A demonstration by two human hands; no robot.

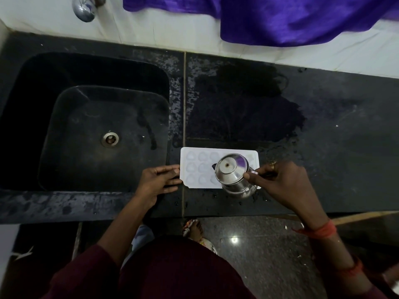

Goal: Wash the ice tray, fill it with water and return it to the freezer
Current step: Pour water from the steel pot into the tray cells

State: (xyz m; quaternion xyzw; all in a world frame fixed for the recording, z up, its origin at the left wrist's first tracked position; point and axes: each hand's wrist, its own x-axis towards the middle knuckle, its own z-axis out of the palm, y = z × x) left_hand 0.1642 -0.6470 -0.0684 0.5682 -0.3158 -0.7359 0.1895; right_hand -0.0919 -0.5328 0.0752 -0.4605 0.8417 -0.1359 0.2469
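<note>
The white ice tray (194,169) lies flat on the black table (334,152), near the front edge and just to the right of the sink (90,117). It has rows of small round cups. I cannot tell if there is water in them.

The left hand (157,180) lies flat with straight fingers. Its fingertips touch the left end of the tray. The right hand (278,180) is curled round the handle of a shiny steel jug (232,172) and holds it over the right part of the tray. The jug has its lid on and leans a little to the left. There is a ring (273,165) on this hand and a red thread (321,230) on its wrist.

The table is dark stone with a thin line down it beside the tray. A big wet patch (244,104) spreads behind the tray, and small drops sit near the front edge. The sink is deep and black, with a round metal drain (110,139) in the bottom. Behind is a white wall (172,33), with a shiny tap (85,9) up on the left and a purple cloth (302,18) hanging on the right. Below is a dark speckled floor (259,255), and one foot (195,228) shows there.
</note>
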